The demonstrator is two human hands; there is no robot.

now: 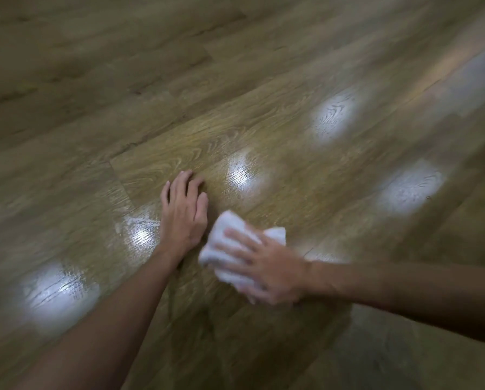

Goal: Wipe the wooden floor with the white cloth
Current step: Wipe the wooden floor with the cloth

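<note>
The wooden floor (264, 80) fills the whole view, brown planks with a shiny, wet-looking sheen around my hands. A crumpled white cloth (221, 246) lies on the floor just right of centre. My right hand (266, 268) presses flat on top of the cloth, fingers spread over it and blurred by motion. My left hand (183, 209) rests palm down on the bare floor just left of the cloth, fingers apart, holding nothing.
Several bright white reflections of lights sit on the planks, one (334, 116) far right of centre and one (55, 294) at lower left. Streaky wet marks (137, 226) lie beside my left wrist.
</note>
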